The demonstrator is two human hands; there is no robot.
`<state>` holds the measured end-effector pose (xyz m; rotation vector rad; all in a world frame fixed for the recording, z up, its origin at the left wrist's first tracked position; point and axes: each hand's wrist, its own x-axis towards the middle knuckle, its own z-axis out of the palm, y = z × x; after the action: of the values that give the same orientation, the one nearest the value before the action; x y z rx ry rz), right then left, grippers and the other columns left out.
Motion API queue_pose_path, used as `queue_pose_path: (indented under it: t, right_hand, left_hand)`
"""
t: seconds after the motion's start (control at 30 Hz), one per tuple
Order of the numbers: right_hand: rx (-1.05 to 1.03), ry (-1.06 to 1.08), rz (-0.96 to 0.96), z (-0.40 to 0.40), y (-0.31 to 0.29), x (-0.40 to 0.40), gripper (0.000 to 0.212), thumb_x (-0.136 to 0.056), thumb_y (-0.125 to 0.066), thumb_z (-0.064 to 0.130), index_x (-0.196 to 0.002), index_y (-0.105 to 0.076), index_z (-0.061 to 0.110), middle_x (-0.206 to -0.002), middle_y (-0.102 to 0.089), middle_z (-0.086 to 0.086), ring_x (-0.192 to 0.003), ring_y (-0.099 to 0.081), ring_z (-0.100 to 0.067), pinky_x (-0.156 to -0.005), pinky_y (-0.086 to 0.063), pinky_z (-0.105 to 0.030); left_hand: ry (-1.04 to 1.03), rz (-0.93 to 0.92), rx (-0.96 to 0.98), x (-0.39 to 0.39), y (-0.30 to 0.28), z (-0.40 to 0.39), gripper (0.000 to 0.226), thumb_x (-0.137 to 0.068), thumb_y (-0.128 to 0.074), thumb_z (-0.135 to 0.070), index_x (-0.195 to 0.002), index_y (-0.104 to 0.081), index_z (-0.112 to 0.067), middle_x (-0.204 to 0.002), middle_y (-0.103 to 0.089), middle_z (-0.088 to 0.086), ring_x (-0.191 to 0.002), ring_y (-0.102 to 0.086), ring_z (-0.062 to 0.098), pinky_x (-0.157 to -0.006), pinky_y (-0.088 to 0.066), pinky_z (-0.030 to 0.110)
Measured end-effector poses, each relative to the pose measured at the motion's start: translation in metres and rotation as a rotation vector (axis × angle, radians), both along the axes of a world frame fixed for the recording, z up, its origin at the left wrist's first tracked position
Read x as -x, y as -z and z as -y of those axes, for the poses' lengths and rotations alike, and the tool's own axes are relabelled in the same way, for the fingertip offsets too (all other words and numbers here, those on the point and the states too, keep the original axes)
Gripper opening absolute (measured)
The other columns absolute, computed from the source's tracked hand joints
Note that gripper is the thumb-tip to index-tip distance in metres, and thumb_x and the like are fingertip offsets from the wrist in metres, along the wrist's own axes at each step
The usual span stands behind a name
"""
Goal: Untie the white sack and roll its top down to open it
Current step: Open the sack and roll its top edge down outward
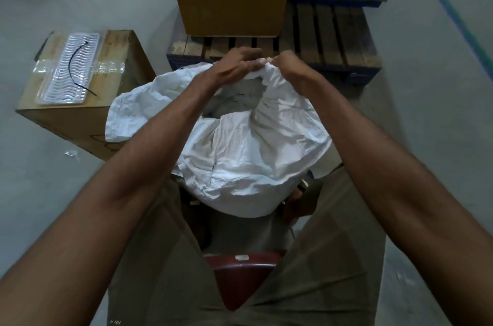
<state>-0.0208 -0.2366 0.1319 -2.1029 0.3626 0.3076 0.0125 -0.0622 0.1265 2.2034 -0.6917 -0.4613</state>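
The white sack (pixel 248 154) fills the middle of the frame, standing on the floor between the seated person's knees, just above the red seat edge (pixel 240 269) at lower centre. Its mouth already gapes: a dark hollow shows at centre, just below the hands, and no tie is visible around the neck, so the untying looks done. A black cable tie (pixel 77 69) lies on a clear plastic tray (pixel 70 66) atop the cardboard box (pixel 88 101) at the left of the frame; it may be the one that closed the sack, though that is only a guess.

The rim is bunched and folded over on the near and left sides, which suggests the rolling down is under way but uneven. The far edge stands highest.

There both hands work close together. The left hand (pixel 237 64) has its fingers curled around the gathered far rim, and the right hand (pixel 286 66) pinches the same fabric just beside it. What remains, I judge, is turning this far edge outward and evening the roll all round.
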Motion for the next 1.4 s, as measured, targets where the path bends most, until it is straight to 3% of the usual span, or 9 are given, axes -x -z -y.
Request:
queue_pose_path:
  t: [0.23, 0.4, 0.57, 0.7, 0.87, 0.97, 1.07, 1.23, 1.4]
  right_hand:
    - [0.176, -0.08, 0.177, -0.002, 0.025, 0.016, 0.052, -0.102, -0.038, 0.061, -0.104, -0.063, 0.015, -0.095, -0.065, -0.004, -0.083, -0.062, -0.02, -0.075, -0.051, -0.04]
    - [0.297, 0.043, 0.203, -0.002, 0.038, 0.023, 0.058, -0.103, -0.034, 0.062, -0.086, -0.065, 0.017, -0.093, -0.067, -0.01, -0.081, -0.064, -0.024, -0.072, -0.052, -0.04]
    - [-0.155, 0.108, -0.059, 0.021, 0.014, 0.008, 0.052, -0.105, -0.044, 0.052, -0.111, -0.071, 0.007, -0.098, -0.074, -0.009, -0.094, -0.072, -0.027, -0.083, -0.057, -0.038]
    - [-0.253, 0.07, -0.099, 0.026, 0.002, 0.006, 0.064, -0.1, -0.046, 0.063, -0.124, -0.07, 0.009, -0.117, -0.074, -0.013, -0.108, -0.07, -0.031, -0.1, -0.055, -0.049]
    - [0.361, -0.098, 0.175, 0.013, 0.014, 0.041, 0.062, -0.1, -0.036, 0.069, -0.119, -0.062, 0.015, -0.105, -0.058, 0.001, -0.092, -0.057, -0.023, -0.074, -0.046, -0.038]
    - [0.227, -0.031, 0.159, 0.021, 0.029, 0.043, 0.05, -0.103, -0.041, 0.059, -0.092, -0.061, 0.014, -0.091, -0.061, -0.004, -0.081, -0.058, -0.023, -0.07, -0.044, -0.037]
    - [0.006, 0.024, 0.076, 0.029, 0.013, 0.036, 0.057, -0.104, -0.043, 0.058, -0.092, -0.07, 0.009, -0.082, -0.069, -0.008, -0.073, -0.061, -0.022, -0.068, -0.045, -0.035]
    - [-0.193, -0.059, -0.065, 0.036, -0.007, 0.04, 0.061, -0.1, -0.04, 0.067, -0.109, -0.077, 0.02, -0.108, -0.078, -0.008, -0.101, -0.073, -0.025, -0.09, -0.057, -0.039]
    - [0.376, 0.064, 0.082, 0.009, -0.002, 0.066, 0.074, -0.097, -0.036, 0.074, -0.132, -0.053, 0.011, -0.128, -0.061, -0.016, -0.112, -0.062, -0.035, -0.087, -0.052, -0.045]
  left_hand:
    - [-0.14, 0.045, -0.124, -0.019, 0.004, 0.007, 0.038, -0.084, -0.054, -0.041, -0.056, -0.051, -0.015, -0.058, -0.044, 0.0, -0.052, -0.035, 0.016, -0.061, -0.031, 0.035]
    - [-0.132, -0.018, -0.033, -0.023, 0.001, 0.017, 0.037, -0.098, -0.053, -0.029, -0.07, -0.057, -0.006, -0.067, -0.047, 0.008, -0.063, -0.039, 0.021, -0.07, -0.033, 0.039]
    - [0.076, 0.237, -0.139, -0.015, 0.007, 0.012, 0.058, -0.099, -0.044, -0.059, -0.138, -0.054, -0.016, -0.135, -0.052, 0.01, -0.117, -0.051, 0.023, -0.089, -0.037, 0.034]
    - [0.101, 0.419, -0.1, -0.013, 0.015, 0.016, 0.03, -0.101, -0.047, -0.037, -0.096, -0.063, -0.013, -0.092, -0.056, 0.001, -0.079, -0.05, 0.015, -0.071, -0.036, 0.033]
    - [-0.099, 0.174, -0.316, -0.03, 0.017, 0.021, 0.041, -0.09, -0.043, -0.043, -0.074, -0.063, -0.01, -0.091, -0.063, 0.016, -0.071, -0.049, 0.02, -0.068, -0.04, 0.035]
    - [-0.001, -0.023, -0.261, -0.028, 0.015, 0.026, 0.049, -0.089, -0.045, -0.047, -0.103, -0.066, -0.005, -0.106, -0.062, 0.022, -0.085, -0.054, 0.022, -0.075, -0.042, 0.037]
    - [0.1, 0.294, -0.289, -0.019, 0.013, 0.031, 0.058, -0.095, -0.04, -0.058, -0.144, -0.044, -0.026, -0.143, -0.046, 0.013, -0.124, -0.046, 0.028, -0.1, -0.038, 0.048]
    - [0.173, 0.318, -0.144, -0.004, 0.009, 0.041, 0.045, -0.099, -0.045, -0.049, -0.124, -0.064, -0.017, -0.124, -0.064, 0.011, -0.104, -0.057, 0.026, -0.088, -0.046, 0.041]
    - [-0.017, 0.305, -0.399, -0.004, 0.006, 0.046, 0.061, -0.087, -0.033, -0.054, -0.104, -0.076, -0.016, -0.099, -0.072, 0.007, -0.078, -0.063, 0.025, -0.07, -0.054, 0.038]
